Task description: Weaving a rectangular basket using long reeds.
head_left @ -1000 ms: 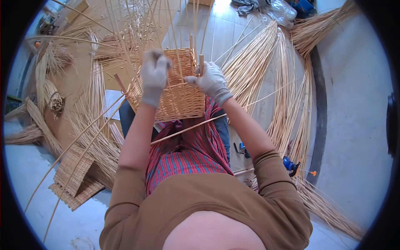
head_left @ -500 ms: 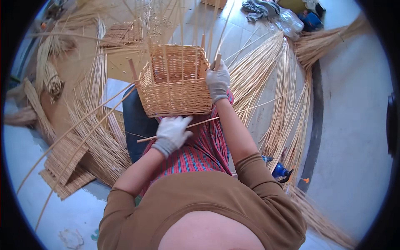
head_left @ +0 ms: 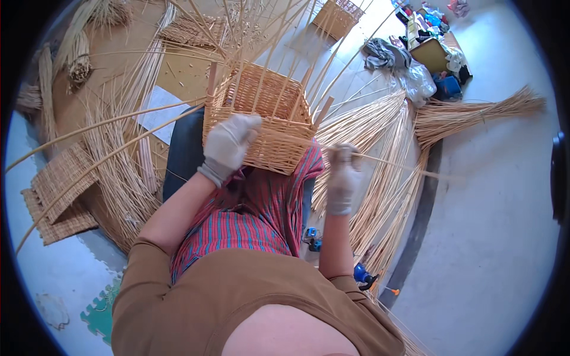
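Note:
A woven wicker basket (head_left: 279,148), with tall upright stakes rising from its walls and wooden posts at its corners, rests on my lap. My left hand (head_left: 230,145), in a white knitted glove, lies against the basket's front wall, its fingers curled together; what is between them is hidden. Right of the basket, my right hand (head_left: 344,178), also gloved and blurred by motion, is closed on a thin wicker rod (head_left: 404,164). This rod runs out to the right past the hand. Its other end seems to reach the basket's front, but blur hides where it meets.
Two long rods (head_left: 107,155) stick out left from the basket. Loose wicker bundles (head_left: 380,142) spread over the floor at right, more (head_left: 119,184) at left. Woven panels (head_left: 62,184) lie at far left. Another basket (head_left: 337,19) and a grey cloth (head_left: 386,54) are at the back.
My right hand has left the basket's corner post, moved down and right, and taken the rod. My left hand has risen from below the basket to its front wall. The basket is tilted differently.

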Demonstrator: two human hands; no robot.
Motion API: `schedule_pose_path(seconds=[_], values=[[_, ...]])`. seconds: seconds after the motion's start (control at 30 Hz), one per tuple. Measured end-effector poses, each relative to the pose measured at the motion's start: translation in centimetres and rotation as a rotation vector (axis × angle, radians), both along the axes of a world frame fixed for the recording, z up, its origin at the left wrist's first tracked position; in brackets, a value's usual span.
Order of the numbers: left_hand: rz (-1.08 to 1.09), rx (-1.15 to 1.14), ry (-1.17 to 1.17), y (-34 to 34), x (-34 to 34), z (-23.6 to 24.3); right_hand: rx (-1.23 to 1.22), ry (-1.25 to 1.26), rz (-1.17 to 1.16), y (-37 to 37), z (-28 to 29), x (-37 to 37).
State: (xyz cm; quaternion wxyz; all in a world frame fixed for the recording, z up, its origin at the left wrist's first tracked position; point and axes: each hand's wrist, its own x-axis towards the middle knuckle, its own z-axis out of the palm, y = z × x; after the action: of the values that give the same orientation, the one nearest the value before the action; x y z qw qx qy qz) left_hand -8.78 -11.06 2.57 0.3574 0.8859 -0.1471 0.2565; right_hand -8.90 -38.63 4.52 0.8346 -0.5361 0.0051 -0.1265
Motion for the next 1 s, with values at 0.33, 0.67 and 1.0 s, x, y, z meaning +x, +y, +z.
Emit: schedule_pose_path(seconds=[0.33,0.67,1.0], values=[[0.21,-0.109,0.416,-0.1,2.2,-2.7,-0.045,0.13,0.006,-1.0,-3.0,2.9],[-0.249,-0.587,0.989,-3.8,7.8,-0.8,-0.193,0.188,0.017,-1.3,-1.2,6.4],[0.045,-0.389,0.855,-6.7,8.4,-2.1,-0.466,-0.368,-0.104,10.4,1.7,20.4]])
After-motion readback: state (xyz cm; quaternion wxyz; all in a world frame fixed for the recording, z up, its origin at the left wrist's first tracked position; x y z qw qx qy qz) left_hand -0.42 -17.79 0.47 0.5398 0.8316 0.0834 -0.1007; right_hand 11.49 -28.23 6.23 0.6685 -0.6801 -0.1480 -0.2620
